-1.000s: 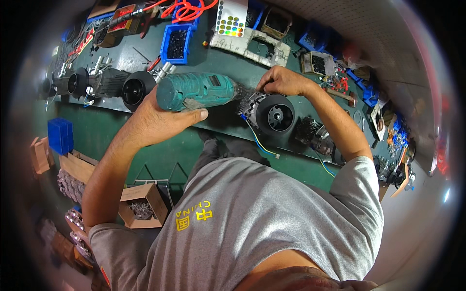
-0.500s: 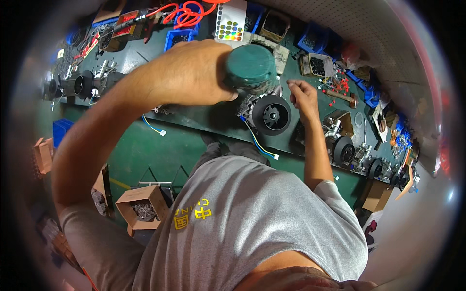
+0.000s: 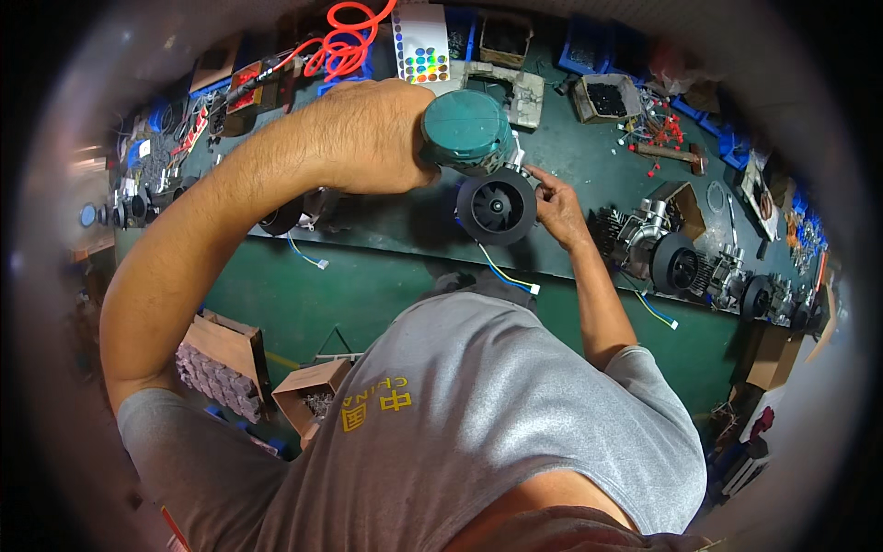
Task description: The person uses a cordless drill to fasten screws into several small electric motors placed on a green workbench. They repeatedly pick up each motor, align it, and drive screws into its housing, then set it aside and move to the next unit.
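My left hand (image 3: pixel 382 138) is closed around a green hand-held power tool (image 3: pixel 466 126), whose rounded end faces up; its working tip is hidden beneath. Directly below the tool stands a metal blower unit with a black fan wheel (image 3: pixel 497 205). Blue and yellow wires with a white plug (image 3: pixel 533 289) trail from it over the bench edge. At the unit's right side, my right hand (image 3: pixel 559 212) grips it, the index finger reaching to a metal tube at the top and the other fingers curled.
More blower units stand on the right of the dark bench (image 3: pixel 395 221), one with a black fan wheel (image 3: pixel 676 262). A hammer (image 3: pixel 670 155), a box of dark small parts (image 3: pixel 604 97), a sticker sheet (image 3: pixel 421 44) and a coiled red hose (image 3: pixel 348 41) lie farther back. An open carton (image 3: pixel 299 396) sits below left.
My right hand has come in from the right and taken hold of the blower unit. The fan wheel now faces more toward me. The power tool stays above the unit in my left hand.
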Demonstrator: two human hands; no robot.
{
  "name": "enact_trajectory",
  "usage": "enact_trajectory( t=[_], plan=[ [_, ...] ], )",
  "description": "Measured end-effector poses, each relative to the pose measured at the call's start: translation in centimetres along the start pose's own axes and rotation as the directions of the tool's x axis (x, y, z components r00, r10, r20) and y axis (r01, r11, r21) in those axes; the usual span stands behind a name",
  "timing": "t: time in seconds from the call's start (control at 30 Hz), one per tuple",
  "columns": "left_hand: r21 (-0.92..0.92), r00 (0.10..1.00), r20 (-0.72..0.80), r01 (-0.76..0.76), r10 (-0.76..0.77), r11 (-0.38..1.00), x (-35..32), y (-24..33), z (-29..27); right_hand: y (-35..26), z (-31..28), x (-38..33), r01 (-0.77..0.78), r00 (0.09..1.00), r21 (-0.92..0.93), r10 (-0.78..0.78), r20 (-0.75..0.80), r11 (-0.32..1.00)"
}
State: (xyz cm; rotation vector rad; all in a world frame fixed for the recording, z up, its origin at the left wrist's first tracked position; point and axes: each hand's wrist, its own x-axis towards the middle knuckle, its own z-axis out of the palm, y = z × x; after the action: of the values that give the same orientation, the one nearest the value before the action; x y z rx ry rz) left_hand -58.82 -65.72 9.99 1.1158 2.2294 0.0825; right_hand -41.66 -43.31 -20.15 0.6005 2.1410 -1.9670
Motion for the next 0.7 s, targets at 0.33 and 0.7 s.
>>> enact_trajectory(
  t=[0.33,0.7],
  plan=[
    [-0.045,0.994,-0.002,0.105,-0.105,0.993,0.4,1.7,-0.2,0.0,-0.6,-0.1,0.012,1.0,0.049,-0.012,0.004,0.999],
    [-0.025,0.991,-0.128,-0.035,0.031,0.999,-0.8,1.2,0.4,0.4,-0.5,-0.7,0.096,0.995,0.051,-0.096,-0.013,0.994]
  ],
)
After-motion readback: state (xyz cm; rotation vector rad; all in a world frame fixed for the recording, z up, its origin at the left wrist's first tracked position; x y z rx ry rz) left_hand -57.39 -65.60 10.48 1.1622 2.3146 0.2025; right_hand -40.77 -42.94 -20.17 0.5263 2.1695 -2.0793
